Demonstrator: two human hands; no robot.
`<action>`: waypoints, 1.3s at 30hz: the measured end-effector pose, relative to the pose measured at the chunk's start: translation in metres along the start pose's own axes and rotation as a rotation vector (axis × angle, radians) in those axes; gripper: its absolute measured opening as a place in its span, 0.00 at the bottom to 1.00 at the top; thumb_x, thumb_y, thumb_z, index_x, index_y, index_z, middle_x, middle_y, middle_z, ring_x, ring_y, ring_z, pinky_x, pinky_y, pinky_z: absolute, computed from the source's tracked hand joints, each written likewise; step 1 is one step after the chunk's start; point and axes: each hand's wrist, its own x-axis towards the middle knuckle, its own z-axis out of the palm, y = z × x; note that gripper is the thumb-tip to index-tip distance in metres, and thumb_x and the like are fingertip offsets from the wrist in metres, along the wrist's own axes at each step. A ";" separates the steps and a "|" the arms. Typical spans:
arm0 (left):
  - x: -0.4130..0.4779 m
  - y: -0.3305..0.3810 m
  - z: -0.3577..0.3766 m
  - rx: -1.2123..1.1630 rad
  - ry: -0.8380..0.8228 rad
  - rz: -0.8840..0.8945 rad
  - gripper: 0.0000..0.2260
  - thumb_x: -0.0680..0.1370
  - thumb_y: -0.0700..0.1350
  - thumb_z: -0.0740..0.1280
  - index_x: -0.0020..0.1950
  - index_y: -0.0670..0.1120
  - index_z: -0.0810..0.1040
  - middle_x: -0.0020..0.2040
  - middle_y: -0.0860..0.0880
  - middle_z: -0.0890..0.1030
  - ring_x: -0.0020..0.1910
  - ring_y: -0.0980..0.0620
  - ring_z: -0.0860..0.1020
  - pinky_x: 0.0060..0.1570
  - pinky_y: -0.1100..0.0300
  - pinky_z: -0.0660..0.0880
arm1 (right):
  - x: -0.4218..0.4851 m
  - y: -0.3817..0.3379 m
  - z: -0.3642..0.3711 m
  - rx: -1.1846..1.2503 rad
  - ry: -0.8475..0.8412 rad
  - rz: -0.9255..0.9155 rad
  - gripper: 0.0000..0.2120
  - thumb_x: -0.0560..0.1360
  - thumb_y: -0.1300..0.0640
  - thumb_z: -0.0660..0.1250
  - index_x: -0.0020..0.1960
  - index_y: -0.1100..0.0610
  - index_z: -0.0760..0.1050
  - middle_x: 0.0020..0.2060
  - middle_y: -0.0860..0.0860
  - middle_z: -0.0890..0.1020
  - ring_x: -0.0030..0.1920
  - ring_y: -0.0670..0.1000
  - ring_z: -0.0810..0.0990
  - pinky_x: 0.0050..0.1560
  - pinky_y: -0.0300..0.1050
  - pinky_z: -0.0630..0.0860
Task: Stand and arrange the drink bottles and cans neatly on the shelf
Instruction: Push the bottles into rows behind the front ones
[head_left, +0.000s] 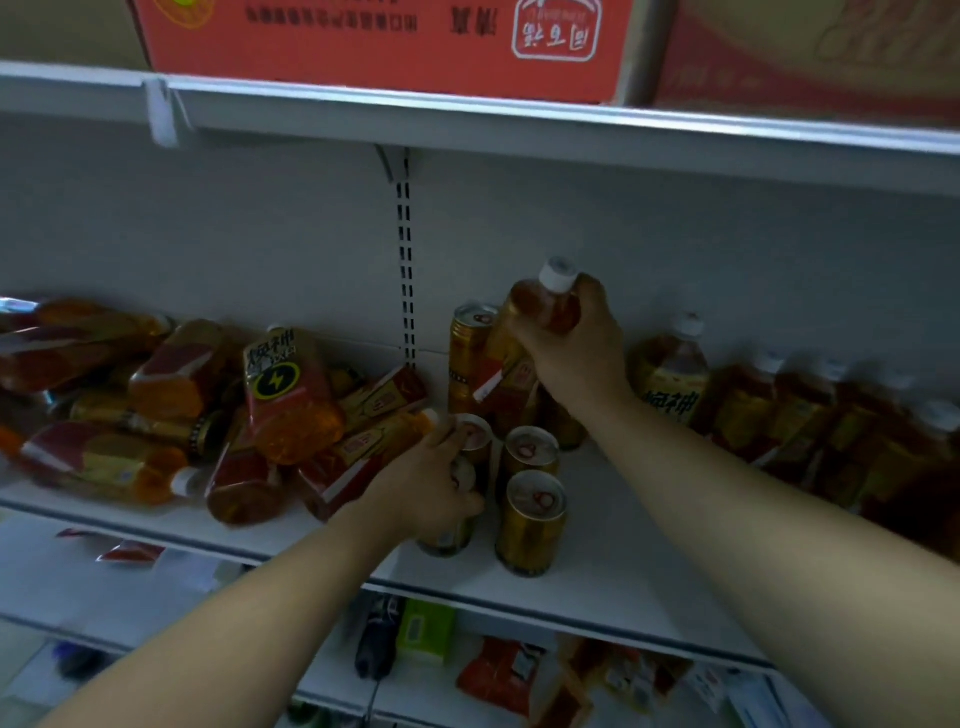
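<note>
My right hand (576, 353) grips an amber drink bottle (535, 312) with a white cap, upright and slightly tilted at the back of the white shelf (597, 566), beside a tall gold can (467, 353). My left hand (431, 483) is closed over the top of a gold can (447, 535) near the shelf front. Two more gold cans (530, 525) stand upright just right of it. A jumble of bottles (182, 410) lies on its side to the left. A row of upright bottles (769, 410) stands to the right.
An upper shelf (519, 124) carries red cardboard boxes (395, 47) close overhead. A slotted upright post (405, 260) runs down the back wall. Lower shelves hold packets and a green box (426, 631).
</note>
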 end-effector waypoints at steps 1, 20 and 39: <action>0.004 -0.003 -0.002 0.018 0.000 -0.012 0.34 0.76 0.54 0.65 0.78 0.51 0.54 0.79 0.50 0.48 0.77 0.52 0.44 0.72 0.58 0.52 | -0.002 -0.004 -0.006 0.000 0.023 -0.022 0.18 0.72 0.49 0.72 0.58 0.45 0.68 0.49 0.43 0.78 0.47 0.41 0.77 0.48 0.35 0.72; 0.010 0.045 0.027 0.418 0.007 0.203 0.36 0.76 0.65 0.55 0.78 0.56 0.41 0.79 0.54 0.45 0.77 0.47 0.43 0.69 0.34 0.44 | -0.103 0.055 -0.081 -0.207 0.085 0.213 0.09 0.73 0.55 0.72 0.47 0.47 0.74 0.41 0.42 0.78 0.42 0.42 0.76 0.41 0.38 0.70; -0.012 0.119 0.056 0.403 -0.118 0.384 0.33 0.78 0.61 0.58 0.78 0.52 0.48 0.79 0.49 0.44 0.77 0.47 0.43 0.75 0.45 0.45 | -0.163 0.078 -0.163 -0.249 0.195 0.408 0.30 0.74 0.52 0.71 0.71 0.45 0.61 0.54 0.43 0.74 0.56 0.49 0.75 0.52 0.44 0.70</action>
